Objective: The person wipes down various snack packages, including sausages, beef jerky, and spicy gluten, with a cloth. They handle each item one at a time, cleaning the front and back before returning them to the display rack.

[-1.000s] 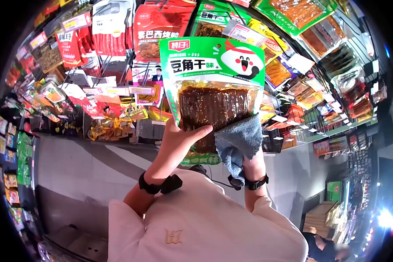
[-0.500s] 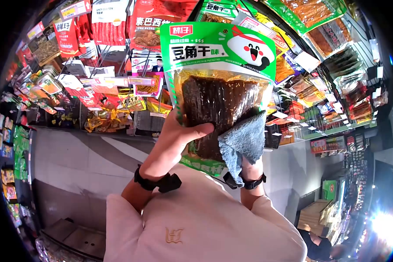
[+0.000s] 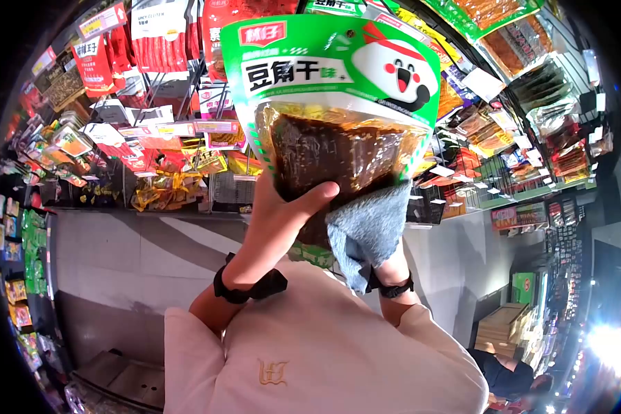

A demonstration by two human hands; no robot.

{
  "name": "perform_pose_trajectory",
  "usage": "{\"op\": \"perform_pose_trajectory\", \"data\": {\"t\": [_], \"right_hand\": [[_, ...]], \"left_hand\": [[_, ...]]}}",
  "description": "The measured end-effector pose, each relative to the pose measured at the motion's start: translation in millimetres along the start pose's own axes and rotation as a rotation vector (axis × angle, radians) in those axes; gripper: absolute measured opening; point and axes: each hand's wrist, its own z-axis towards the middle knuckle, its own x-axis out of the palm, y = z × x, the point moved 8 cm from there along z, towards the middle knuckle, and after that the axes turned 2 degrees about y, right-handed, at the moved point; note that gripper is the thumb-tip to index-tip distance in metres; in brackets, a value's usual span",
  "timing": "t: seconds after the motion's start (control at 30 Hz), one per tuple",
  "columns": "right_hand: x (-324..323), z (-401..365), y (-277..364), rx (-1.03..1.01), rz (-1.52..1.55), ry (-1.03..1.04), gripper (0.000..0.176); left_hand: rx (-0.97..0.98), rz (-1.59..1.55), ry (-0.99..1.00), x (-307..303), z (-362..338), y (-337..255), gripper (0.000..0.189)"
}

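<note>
A large snack bag, green at the top with a cartoon face and a clear window over dark brown strips, is held up before me. My left hand grips its lower left side, thumb across the front. Over the lower right of the bag lies a grey-blue cloth, pressed against the front. Most of my right hand is hidden beneath this cloth, which it holds; its fingers do not show.
Racks of hanging snack packets, such as a red packet, stand behind the bag. More packets hang at the right. Grey floor lies below. Another person is at the lower right, near a wooden crate.
The bag has shifted a little left and its top looks larger and tilted nearer to me. The cloth has slid slightly left and down with my right hand.
</note>
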Motion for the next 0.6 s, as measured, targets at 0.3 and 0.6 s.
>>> {"op": "perform_pose_trajectory", "data": {"t": [0.3, 0.6], "right_hand": [[59.1, -9.2, 19.5, -0.454, -0.306, 0.382, 0.038], [41.2, 7.4, -9.5, -0.34, -0.06, 0.241, 0.031]], "left_hand": [[0.024, -0.153, 0.086, 1.5, 5.5, 39.0, 0.05], [0.097, 0.024, -0.033, -6.6, 12.8, 18.0, 0.042]]}}
